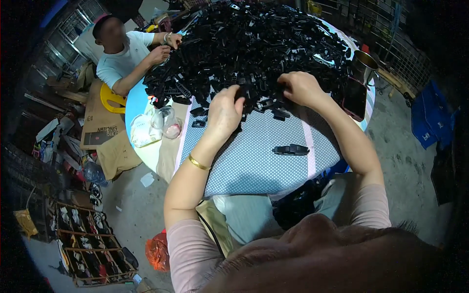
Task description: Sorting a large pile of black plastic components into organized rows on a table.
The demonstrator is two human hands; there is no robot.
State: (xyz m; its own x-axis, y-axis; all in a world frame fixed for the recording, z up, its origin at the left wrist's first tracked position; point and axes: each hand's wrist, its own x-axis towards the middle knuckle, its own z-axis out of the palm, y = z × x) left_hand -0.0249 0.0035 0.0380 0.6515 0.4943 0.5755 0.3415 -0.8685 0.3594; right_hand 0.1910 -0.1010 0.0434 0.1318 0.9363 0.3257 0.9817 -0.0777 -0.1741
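A large heap of small black plastic parts, some like buckles or clips [229,53], covers the far part of the round table. My left hand [224,111] is at its near edge, thumb and fingers curled around a dark part that blends into the heap. To its right, my right hand [302,89] reaches over the heap with bent fingers; whatever lies between its fingertips is lost against the black. Closer to me, one assembled-looking black buckle-like piece [290,150] lies by itself on the blue-and-white patterned cloth [249,163].
At the far left a person [124,58] handles parts from the heap. A clear plastic cup [171,122] and a crumpled bag [145,131] stand at the table's left. On the right edge are a phone [354,100] and a metal cup [366,62]. A shoe rack [93,244] stands on the floor.
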